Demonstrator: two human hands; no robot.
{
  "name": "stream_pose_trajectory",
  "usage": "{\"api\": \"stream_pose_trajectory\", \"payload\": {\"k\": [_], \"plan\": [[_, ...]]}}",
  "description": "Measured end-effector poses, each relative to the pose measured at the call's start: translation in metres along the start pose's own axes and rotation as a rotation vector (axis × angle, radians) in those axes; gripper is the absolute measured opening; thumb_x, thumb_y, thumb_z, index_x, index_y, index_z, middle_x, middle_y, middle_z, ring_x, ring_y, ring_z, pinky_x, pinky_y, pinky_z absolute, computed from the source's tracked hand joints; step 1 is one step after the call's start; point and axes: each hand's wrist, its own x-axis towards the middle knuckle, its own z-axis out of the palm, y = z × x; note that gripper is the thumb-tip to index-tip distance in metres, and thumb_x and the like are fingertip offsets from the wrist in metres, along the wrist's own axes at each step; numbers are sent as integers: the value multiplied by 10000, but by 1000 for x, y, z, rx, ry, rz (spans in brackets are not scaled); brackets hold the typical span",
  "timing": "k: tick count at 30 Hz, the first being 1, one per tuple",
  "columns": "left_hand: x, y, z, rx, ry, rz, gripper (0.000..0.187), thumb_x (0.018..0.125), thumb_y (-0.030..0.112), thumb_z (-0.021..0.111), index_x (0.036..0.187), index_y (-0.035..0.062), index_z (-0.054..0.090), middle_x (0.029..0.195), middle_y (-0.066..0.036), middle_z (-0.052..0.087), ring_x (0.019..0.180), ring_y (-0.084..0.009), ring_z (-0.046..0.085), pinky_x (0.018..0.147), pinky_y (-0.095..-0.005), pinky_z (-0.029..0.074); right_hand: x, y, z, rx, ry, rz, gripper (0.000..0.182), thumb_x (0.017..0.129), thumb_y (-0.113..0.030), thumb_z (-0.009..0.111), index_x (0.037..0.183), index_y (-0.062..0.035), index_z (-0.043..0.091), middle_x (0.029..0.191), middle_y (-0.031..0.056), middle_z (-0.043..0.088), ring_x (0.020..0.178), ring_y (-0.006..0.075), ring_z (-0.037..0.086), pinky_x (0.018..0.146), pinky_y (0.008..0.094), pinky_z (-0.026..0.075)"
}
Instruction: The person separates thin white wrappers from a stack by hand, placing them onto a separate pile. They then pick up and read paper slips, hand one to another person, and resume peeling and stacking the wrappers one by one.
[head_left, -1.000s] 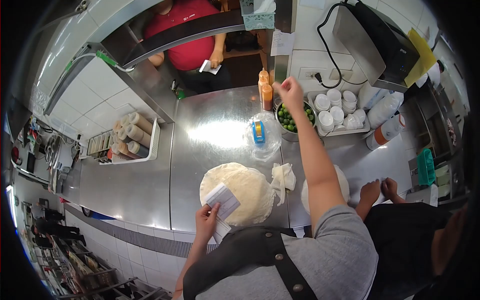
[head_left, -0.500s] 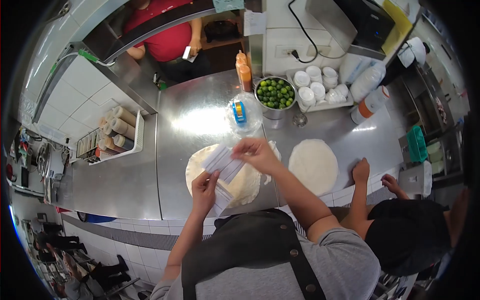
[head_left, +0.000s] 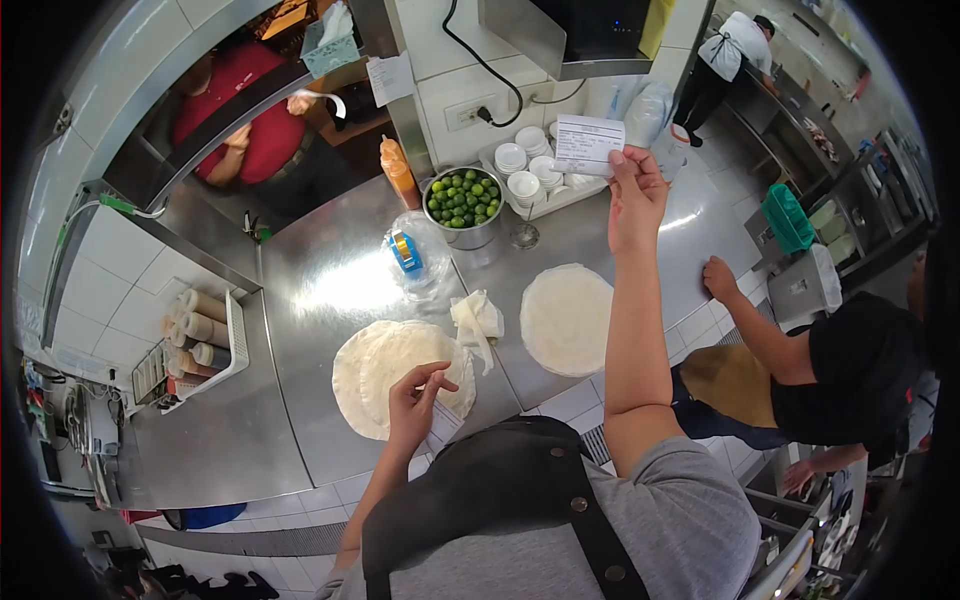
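Observation:
A printed paper receipt [head_left: 588, 145] is pinched at its corner by my right hand [head_left: 637, 195], raised out to the right over the counter. My left hand [head_left: 418, 400] is closed, its fingers curled above the near edge of the stacked flat dough rounds [head_left: 370, 370]. Another white paper slip [head_left: 443, 424] hangs below its fingers, partly hidden by the hand. Beyond that hand lies a crumpled pale cloth or dough scrap [head_left: 477, 318]. A single dough round [head_left: 566, 320] rests flat on the steel, left of my right forearm.
Along the back stand a pot of limes [head_left: 462, 236], orange sauce bottles [head_left: 398, 172] and a tray of white cups [head_left: 545, 203]. A blue tape dispenser [head_left: 405, 252] sits on plastic. Left is a bottle basket [head_left: 240, 335]. A co-worker [head_left: 840, 370] stands at right.
My right hand has drawn one receipt away from the slips and carried it up and right. My left hand stays low near the dough. The view has turned right.

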Motion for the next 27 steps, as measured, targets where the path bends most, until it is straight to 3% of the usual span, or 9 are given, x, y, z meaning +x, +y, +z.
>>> {"api": "stream_pose_trajectory", "payload": {"k": [7,11,14,15,17,18,22,26,27], "plan": [[0,8,-8,-10,62,45,214,1002,159,590,1143,32,689,797,-29,730,500,17,367,459,-185,276,2,6,9,112,-44,-46,102,953,-34,628,1049,-57,604,946,8,666,947,103,613,905,250,462],[3,-3,-12,34,104,80,263,967,133,642,1206,26,663,949,-65,735,651,-26,535,545,-205,425,-2,1,30,127,-64,-33,92,944,-15,632,1029,-44,612,943,-2,663,871,67,592,797,210,437],[18,36,-4,63,226,260,370,909,80,701,1267,23,624,1064,-89,716,846,-80,643,669,-231,514,-40,19,61,33,-474,153,144,912,1,651,1041,-54,620,898,-17,638,865,71,599,779,227,479],[25,50,-4,79,287,362,438,878,47,727,1297,23,602,1114,-97,702,952,-108,669,742,-245,542,-57,25,72,-2,-718,296,170,895,61,624,1020,-51,602,980,-14,576,907,74,566,804,228,468],[32,38,-17,106,298,269,510,854,-7,735,1332,2,557,1117,-89,688,926,-113,669,765,-249,539,-101,43,101,-104,-969,343,132,899,23,645,995,-57,601,975,-25,569,890,50,550,764,224,452],[37,34,-13,-131,391,256,351,896,49,719,1225,-33,628,995,-61,699,837,-98,653,735,-241,517,-117,51,110,-147,-1083,416,119,906,8,648,992,-57,598,963,-28,573,886,45,551,755,222,448],[30,31,-31,-116,558,154,227,966,174,668,976,-45,729,799,-10,685,749,-52,593,660,-212,463,-146,135,109,18,-1076,709,100,905,-45,672,973,-37,598,866,-15,629,865,72,587,781,226,476],[4,3,-42,-134,544,98,236,974,176,655,999,-50,720,838,-25,695,754,-50,588,663,-220,465,-140,246,82,-765,-960,549,156,879,-103,684,1019,-33,671,909,61,695,793,144,652,740,307,519],[-4,-7,-45,-143,470,11,246,979,179,646,998,-55,716,846,-29,700,763,-55,593,672,-228,470,-136,270,76,-766,-904,534,171,872,-112,684,1027,-39,684,884,77,703,765,176,664,734,323,527]]}}
